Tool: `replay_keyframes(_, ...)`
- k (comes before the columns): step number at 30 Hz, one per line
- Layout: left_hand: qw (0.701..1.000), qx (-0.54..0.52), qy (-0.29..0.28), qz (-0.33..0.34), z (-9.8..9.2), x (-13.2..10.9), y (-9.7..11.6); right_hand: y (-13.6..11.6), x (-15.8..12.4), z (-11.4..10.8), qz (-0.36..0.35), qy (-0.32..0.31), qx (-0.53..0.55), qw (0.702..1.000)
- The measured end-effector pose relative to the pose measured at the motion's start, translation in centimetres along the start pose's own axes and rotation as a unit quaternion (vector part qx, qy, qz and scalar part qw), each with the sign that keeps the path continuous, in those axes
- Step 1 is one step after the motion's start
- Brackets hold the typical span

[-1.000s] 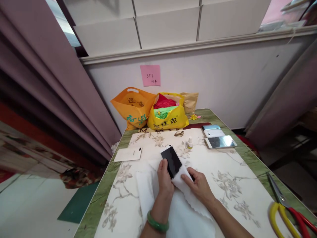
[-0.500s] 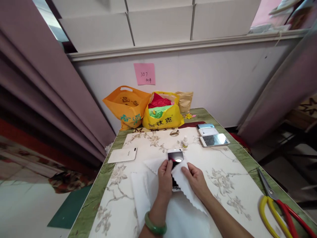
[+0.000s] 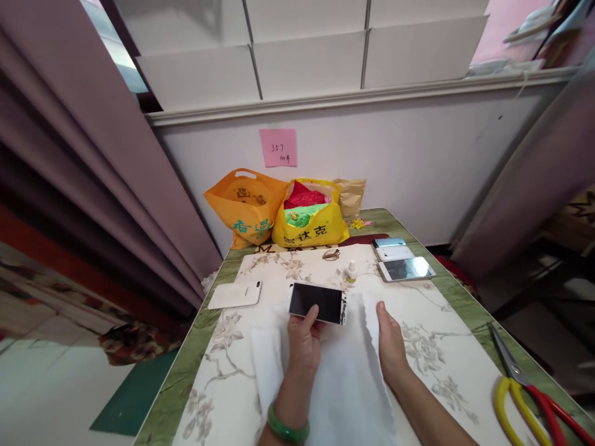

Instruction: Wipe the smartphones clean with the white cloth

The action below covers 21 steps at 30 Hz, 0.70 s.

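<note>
My left hand is closed round a smartphone with a dark screen and white frame. The phone is turned sideways and my thumb lies on its glass. Below it spreads a white cloth with a wavy edge. Just beside the cloth's right edge is my right hand, its visible fingers stretched out; some of them are hidden. A small white dropper bottle stands beyond the phone. To the left a white phone lies back up.
Several phones, one with a reflecting screen, lie at the right. Large scissors with yellow and red handles rest at the right edge. An orange bag and a stuffed yellow bag stand at the back, near a brown pouch.
The phone has turned from upright to sideways and moved left in my left hand. My right hand has moved off it to the right, and the cloth no longer covers part of the screen.
</note>
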<state>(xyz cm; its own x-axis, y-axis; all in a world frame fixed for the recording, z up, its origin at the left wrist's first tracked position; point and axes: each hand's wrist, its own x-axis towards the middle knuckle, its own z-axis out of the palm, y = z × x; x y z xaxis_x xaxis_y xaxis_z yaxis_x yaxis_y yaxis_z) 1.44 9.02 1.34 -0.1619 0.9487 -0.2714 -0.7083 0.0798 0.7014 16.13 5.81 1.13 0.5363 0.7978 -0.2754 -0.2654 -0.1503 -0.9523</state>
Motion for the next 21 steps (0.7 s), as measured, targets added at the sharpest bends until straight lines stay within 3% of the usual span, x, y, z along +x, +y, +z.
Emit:
replay_keyframes(2,1.000,0.017,0.003,-0.018,0.1,-0.3,0.1,-0.1,0.0,0.0,-0.011,-0.010,-0.009,1.000)
replay_keyframes(4,0.998,0.041,-0.006,-0.044,0.4,-0.7,0.1,0.2,0.0,0.1,-0.036,-0.060,-0.010,0.998)
replay_keyframes(7,0.990,0.091,-0.082,-0.069,0.9,-1.5,0.1,0.9,0.1,0.1,-0.047,-0.154,-0.001,0.987)
replay_keyframes(9,0.983,0.115,-0.134,-0.056,1.1,-2.0,0.1,1.2,0.2,0.2,-0.036,-0.177,0.015,0.983)
replay_keyframes(12,0.979,0.088,-0.176,-0.059,1.2,-2.3,0.4,1.0,0.4,0.2,-0.019,-0.152,0.053,0.987)
replay_keyframes(16,0.960,0.024,-0.215,-0.177,0.6,-1.8,1.6,0.5,0.7,0.2,-0.004,-0.115,0.089,0.989)
replay_keyframes(21,0.937,0.075,-0.253,-0.230,0.4,-1.2,2.9,0.8,0.7,0.0,-0.020,-0.117,0.077,0.990)
